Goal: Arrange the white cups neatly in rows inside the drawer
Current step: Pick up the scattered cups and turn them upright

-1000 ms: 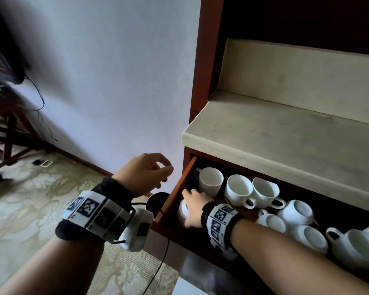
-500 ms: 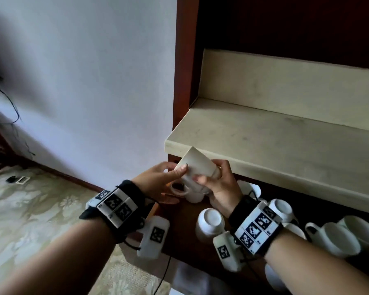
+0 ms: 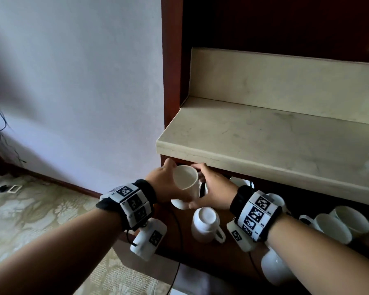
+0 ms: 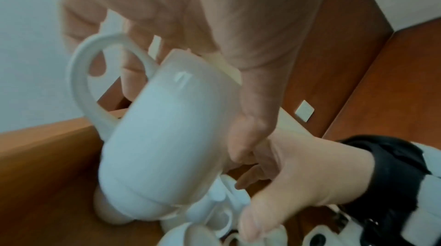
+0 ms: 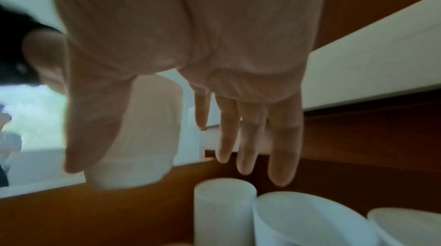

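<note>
A white cup (image 3: 184, 184) is held mouth-up over the back left corner of the open wooden drawer (image 4: 47, 155). My left hand (image 3: 163, 180) grips it near the rim, fingers curled round it; its handle (image 4: 83, 80) sticks out past them. My right hand (image 3: 213, 188) is on the cup's other side, its straight thumb (image 5: 95, 127) laid along the cup (image 5: 143, 136) and its other fingers (image 5: 281, 146) hanging straight. An upside-down cup (image 3: 205, 224) stands in the drawer just in front. More white cups (image 3: 332, 228) lie to the right, partly hidden by my right arm.
A pale stone counter (image 3: 264, 141) overhangs the back of the drawer, close above the held cup. A white wall (image 3: 83, 92) and patterned carpet (image 3: 30, 209) lie to the left. Another cup (image 3: 273, 267) sits under my right forearm. Cups (image 5: 298, 221) stand below the right fingers.
The cup, lifted from the drawer and held bottom-up half a second ago, is now turned mouth-up and lower, nearer the drawer's back left corner. My left hand has closed round it.
</note>
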{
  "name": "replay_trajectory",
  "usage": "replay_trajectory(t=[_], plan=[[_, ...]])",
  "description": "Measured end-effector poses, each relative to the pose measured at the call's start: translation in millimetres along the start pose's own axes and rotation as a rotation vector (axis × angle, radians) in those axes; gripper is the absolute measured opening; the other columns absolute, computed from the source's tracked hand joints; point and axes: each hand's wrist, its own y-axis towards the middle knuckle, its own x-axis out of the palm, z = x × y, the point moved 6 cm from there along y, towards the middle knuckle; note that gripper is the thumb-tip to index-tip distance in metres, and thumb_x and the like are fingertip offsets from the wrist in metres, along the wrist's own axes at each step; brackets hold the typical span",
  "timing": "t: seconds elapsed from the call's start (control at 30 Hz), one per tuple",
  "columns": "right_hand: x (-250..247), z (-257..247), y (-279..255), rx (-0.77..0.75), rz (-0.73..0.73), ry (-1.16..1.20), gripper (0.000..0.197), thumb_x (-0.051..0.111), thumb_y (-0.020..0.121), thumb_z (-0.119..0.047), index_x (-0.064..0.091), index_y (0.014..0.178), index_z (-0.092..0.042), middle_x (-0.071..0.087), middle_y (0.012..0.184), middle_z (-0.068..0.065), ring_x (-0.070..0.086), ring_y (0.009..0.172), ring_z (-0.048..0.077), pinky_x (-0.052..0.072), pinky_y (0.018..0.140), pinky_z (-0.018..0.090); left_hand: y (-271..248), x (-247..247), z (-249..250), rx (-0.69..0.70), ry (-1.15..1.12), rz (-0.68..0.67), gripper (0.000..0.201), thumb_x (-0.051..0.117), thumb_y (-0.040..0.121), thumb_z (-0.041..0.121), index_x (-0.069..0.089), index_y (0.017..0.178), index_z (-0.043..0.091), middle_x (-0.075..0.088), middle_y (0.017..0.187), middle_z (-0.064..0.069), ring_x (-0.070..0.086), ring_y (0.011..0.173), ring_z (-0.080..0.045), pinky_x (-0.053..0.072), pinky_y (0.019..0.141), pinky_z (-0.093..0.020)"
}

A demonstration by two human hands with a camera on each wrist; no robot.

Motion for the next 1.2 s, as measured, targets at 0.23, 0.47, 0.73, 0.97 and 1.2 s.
replay_trajectory(t=[0.23, 0.47, 0.73, 0.97, 1.2], plan=[[35.0, 48.3, -6.2, 0.195, -0.424, -0.444, 0.096, 0.083, 0.062, -0.042, 0.031, 0.14, -0.018, 0.054, 0.127, 0.005, 0.057, 0.111, 0.023, 0.051, 0.091, 0.038, 9.7, 10.7, -5.4, -0.116, 0.32, -0.15, 0.097, 0.081, 0.053, 0.049, 0.026, 0.125, 0.016, 0.06, 0.109, -0.005, 0.061, 0.098, -0.026, 0.057, 0.079, -0.041], [53.9, 64.3, -13.1, 0.157, -0.443, -0.618, 0.1, 0.077, 0.067, -0.05, 0.022, 0.146, -0.024, 0.042, 0.143, 0.006, 0.046, 0.126, 0.029, 0.045, 0.1, 0.045, 14.5, 5.7, 11.3, 0.101, 0.725, -0.168, 0.09, 0.076, 0.054, 0.055, 0.032, 0.124, 0.021, 0.057, 0.116, 0.005, 0.054, 0.112, -0.023, 0.043, 0.088, -0.041], [71.2, 75.1, -15.5, 0.174, -0.433, -0.567, 0.105, 0.077, 0.072, -0.042, 0.01, 0.151, -0.022, 0.028, 0.149, 0.011, 0.035, 0.136, 0.034, 0.039, 0.107, 0.045, 30.1, 47.7, 11.6, 0.39, 1.14, -0.366, 0.101, 0.081, 0.06, 0.05, 0.026, 0.139, 0.021, 0.047, 0.137, 0.0, 0.044, 0.126, -0.027, 0.032, 0.105, -0.05], [80.0, 76.3, -14.0, 0.166, -0.376, -0.619, 0.092, 0.077, 0.073, -0.038, 0.02, 0.144, -0.023, 0.033, 0.141, 0.007, 0.041, 0.128, 0.035, 0.045, 0.096, 0.048, 37.5, 76.9, -1.0, 0.292, 1.167, -0.495, 0.108, 0.084, 0.058, 0.043, 0.02, 0.142, 0.02, 0.048, 0.137, -0.002, 0.047, 0.124, -0.029, 0.04, 0.104, -0.047], [82.4, 75.5, -10.3, 0.204, -0.344, -0.612, 0.093, 0.079, 0.068, -0.033, 0.022, 0.141, -0.023, 0.035, 0.136, 0.008, 0.042, 0.123, 0.035, 0.048, 0.09, 0.044, 45.7, 87.6, -14.6, 0.282, 1.096, -0.564, 0.12, 0.087, 0.059, 0.032, 0.005, 0.147, 0.024, 0.04, 0.145, -0.004, 0.044, 0.128, -0.031, 0.045, 0.101, -0.046]])
